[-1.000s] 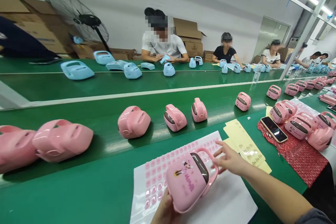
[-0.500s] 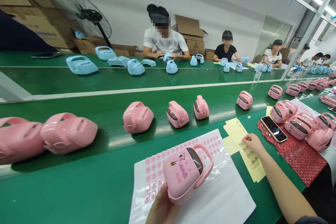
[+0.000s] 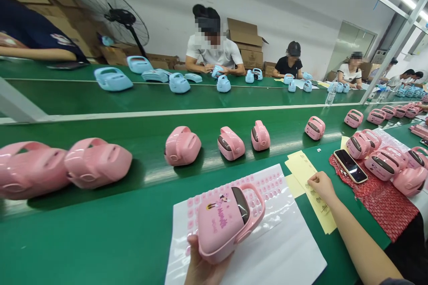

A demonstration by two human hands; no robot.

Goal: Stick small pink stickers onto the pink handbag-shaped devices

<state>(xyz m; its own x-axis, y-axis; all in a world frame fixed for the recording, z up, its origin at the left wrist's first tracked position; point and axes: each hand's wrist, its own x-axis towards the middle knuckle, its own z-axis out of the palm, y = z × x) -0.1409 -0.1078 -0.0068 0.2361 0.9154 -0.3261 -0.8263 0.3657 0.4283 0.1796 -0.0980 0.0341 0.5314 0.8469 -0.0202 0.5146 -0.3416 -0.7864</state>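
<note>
My left hand [image 3: 203,267] grips the underside of a glossy pink plastic handheld case with a loop handle and a cartoon print [image 3: 227,220], holding it tilted above a white backing sheet of small pink stickers [image 3: 267,249] that lies on the green table surface [image 3: 100,240]. My right hand [image 3: 321,187] is well apart from the left, out on a pale yellow paper strip of small labels [image 3: 309,173], its fingers curled down and pinched against the paper; I cannot tell whether a label is between them.

Just right of the strip, a black smartphone [image 3: 350,165] rests on a red patterned cloth [image 3: 384,205], with a cluster of finished pink cases [image 3: 384,160] beside it. Beyond the sticker sheet, a row of plain pink cases [image 3: 182,144] stands along the green conveyor belt [image 3: 133,129]. On the far belt sit pale blue cases [image 3: 179,82]. Across it, a person in a white T-shirt [image 3: 214,55] handles a blue case, and more people sit further along. A black pedestal fan [image 3: 110,11] stands before stacked cardboard boxes [image 3: 245,44].
</note>
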